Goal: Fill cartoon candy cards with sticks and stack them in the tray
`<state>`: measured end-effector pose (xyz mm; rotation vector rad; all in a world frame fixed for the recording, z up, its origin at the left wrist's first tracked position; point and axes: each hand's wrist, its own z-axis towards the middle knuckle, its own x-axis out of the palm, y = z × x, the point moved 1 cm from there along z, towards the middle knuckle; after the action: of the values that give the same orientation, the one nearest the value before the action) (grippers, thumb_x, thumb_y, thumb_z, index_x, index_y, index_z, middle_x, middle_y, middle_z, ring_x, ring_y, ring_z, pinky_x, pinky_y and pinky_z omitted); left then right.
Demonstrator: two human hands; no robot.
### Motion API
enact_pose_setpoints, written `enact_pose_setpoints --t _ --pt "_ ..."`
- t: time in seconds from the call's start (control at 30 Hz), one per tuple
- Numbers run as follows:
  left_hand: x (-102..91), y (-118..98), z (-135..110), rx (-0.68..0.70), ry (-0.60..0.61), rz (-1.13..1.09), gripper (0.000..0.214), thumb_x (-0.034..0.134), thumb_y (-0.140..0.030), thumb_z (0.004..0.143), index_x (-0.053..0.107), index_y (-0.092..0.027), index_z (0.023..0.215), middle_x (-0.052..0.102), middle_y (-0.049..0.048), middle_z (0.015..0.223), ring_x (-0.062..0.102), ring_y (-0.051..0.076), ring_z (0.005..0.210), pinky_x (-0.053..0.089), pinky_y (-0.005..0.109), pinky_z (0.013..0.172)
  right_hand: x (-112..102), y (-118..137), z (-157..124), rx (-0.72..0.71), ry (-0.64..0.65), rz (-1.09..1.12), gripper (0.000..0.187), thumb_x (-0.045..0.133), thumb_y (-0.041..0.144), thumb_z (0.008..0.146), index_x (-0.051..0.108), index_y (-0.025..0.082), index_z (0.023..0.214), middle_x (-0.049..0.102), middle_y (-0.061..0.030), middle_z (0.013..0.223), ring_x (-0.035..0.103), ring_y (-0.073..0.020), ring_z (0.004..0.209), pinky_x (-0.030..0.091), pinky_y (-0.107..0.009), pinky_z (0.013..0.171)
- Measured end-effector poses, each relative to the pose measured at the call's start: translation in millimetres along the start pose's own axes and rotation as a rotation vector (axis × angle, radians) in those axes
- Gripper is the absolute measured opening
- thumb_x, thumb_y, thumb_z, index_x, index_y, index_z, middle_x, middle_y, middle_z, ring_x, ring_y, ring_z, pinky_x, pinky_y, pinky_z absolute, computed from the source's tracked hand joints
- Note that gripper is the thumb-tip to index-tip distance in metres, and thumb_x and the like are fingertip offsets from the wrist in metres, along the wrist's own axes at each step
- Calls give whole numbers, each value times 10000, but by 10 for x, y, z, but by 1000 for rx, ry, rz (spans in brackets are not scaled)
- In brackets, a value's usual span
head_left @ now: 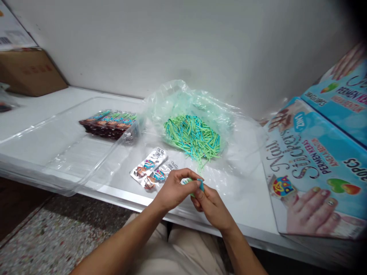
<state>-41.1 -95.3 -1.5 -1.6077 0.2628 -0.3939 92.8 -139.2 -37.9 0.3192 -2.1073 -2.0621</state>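
My left hand (175, 190) and my right hand (211, 206) meet above the front edge of the table. Between their fingers are several thin blue and green sticks (202, 185), partly hidden by the fingers. The left thumb and forefinger pinch at the sticks, while the right hand's fingers curl round them from the other side. Beyond the hands, a clear plastic bag (177, 89) lies open with a heap of loose green and blue sticks (195, 135) spilling at its mouth. Two silvery printed sachets (149, 164) lie flat just left of my left hand.
To the left, a clear plastic tray (77, 152) holds stacked sachets (110, 124) with sticks showing. Large blue printed boxes (312, 172) stand at the right. A cardboard box (31, 72) sits at the far left, and a grey wall (183, 42) rises behind the table.
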Motion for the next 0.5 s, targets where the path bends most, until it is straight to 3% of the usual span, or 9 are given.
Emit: enact_pose_setpoints --t 0.3,0.4,0.5 --pt "17 9 14 58 -75 31 85 606 -227 727 591 -152 689 572 5 690 544 137 687 444 252 678 -14 19 1 -12 14 -60 311 374 453 971 436 203 797 376 56 613 309 -87 520 271 -236 484" --pt "59 5 -4 141 -163 59 216 524 -341 851 619 -155 795 623 35 845 573 169 876 429 270 821 42 48 6 -43 22 -221 273 382 390 975 422 208 775 423 42 636 374 -103 558 305 -252 531" --pt "121 31 -19 198 -218 38 360 365 -417 948 618 -162 961 642 52 960 582 178 996 391 290 931 122 87 5 -65 135 -364 209 404 308 964 450 206 787 535 -1 742 479 -139 669 350 -280 616"
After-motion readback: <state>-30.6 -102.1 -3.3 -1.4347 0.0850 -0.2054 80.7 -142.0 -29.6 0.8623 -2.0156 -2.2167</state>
